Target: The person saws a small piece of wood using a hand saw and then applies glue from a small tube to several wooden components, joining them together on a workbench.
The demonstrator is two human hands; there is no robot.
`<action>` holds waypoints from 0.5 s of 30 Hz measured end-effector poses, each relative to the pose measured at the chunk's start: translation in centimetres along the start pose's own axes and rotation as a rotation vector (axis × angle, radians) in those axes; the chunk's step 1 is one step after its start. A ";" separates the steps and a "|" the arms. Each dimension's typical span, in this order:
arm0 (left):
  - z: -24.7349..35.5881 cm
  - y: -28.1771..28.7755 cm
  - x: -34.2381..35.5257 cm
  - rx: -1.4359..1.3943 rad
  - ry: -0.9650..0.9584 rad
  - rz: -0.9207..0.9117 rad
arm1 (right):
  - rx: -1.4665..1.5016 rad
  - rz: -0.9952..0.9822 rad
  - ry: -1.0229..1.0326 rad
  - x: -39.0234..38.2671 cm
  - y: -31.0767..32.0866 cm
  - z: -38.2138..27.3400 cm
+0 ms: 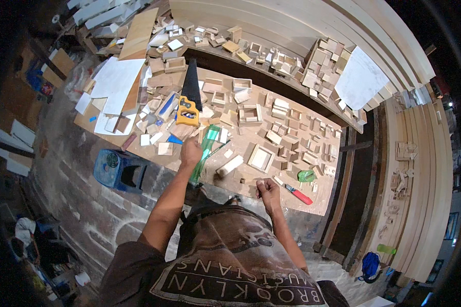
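My left hand [191, 152] is closed at the bench's near edge, right beside a long translucent green plastic piece [208, 144]. Whatever it grips, if anything, is hidden. With fingertips pressed together, my right hand [268, 192] hovers at the front edge; anything in the pinch is too small to name. Near it lie a red-handled cutter-like tool [298, 195], a green rounded object [306, 176] and a small open wooden frame [261, 158]. A pale wood block [229, 166] sits between the hands. Beyond my left hand rests a handsaw [189, 109] with a yellow handle.
Small wooden boxes [250, 114] and offcuts crowd the bench [312, 204]. White sheets [115, 82] cover its left end. Long boards [292, 25] are stacked behind, with more boards [420, 169] at the right. A blue plastic container [109, 166] stands below the left edge.
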State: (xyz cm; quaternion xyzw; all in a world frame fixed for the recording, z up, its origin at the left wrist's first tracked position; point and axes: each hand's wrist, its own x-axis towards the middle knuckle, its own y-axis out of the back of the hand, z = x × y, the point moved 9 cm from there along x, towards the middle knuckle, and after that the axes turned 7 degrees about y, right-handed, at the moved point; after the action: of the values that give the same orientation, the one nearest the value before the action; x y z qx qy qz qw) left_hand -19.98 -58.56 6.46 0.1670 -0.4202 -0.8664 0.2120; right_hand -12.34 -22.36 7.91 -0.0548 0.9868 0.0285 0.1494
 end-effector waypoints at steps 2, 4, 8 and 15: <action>-0.3 0.7 -0.2 -0.034 0.013 0.013 | 0.012 -0.019 0.007 0.1 0.0 -0.7; 2.3 3.1 -2.5 -0.101 -0.194 0.188 | 0.073 -0.016 0.012 0.1 0.0 -1.5; 7.3 6.6 -8.6 -0.116 -0.486 0.341 | 0.235 -0.090 -0.024 0.3 -1.2 -2.4; 10.8 6.8 -15.1 -0.169 -0.596 0.354 | 0.339 -0.238 0.060 1.3 -3.5 -5.2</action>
State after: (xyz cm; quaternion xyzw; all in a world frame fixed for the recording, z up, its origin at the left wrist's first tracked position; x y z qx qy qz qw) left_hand -10.65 -47.56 19.93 -0.1865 -0.4130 -0.8585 0.2400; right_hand -14.67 -26.36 12.36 -0.1459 0.9681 -0.1575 0.1293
